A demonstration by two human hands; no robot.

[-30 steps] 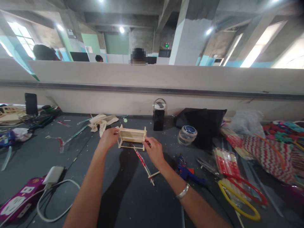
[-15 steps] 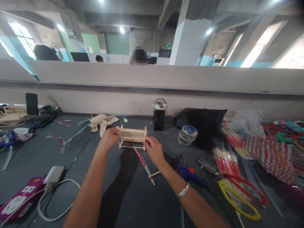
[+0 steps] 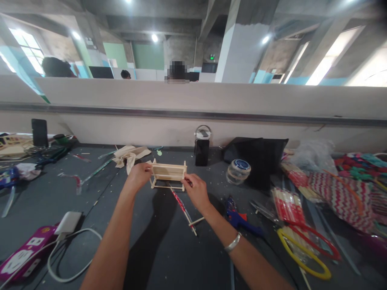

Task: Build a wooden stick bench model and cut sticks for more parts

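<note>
A small wooden stick frame (image 3: 168,172), built of pale sticks with corner posts and flat slats, stands upright on the dark table between my hands. My left hand (image 3: 139,176) pinches its left end near the upper post. At the right end, the fingers of my right hand (image 3: 196,191) are closed on the right post. A red-and-clear wrapper strip (image 3: 181,204) lies on the table just in front of the frame, with a thin wooden stick (image 3: 197,221) across its near end. To the right of my right hand rests a blue glue gun (image 3: 242,221).
Behind are an upright phone (image 3: 202,153) and a low partition (image 3: 193,96). On the right lie a clear jar (image 3: 238,172), yellow-handled scissors (image 3: 302,257) and packs of sticks (image 3: 288,205). A crumpled cloth (image 3: 130,156) and a purple power strip (image 3: 28,251) with a white charger (image 3: 69,222) are on the left.
</note>
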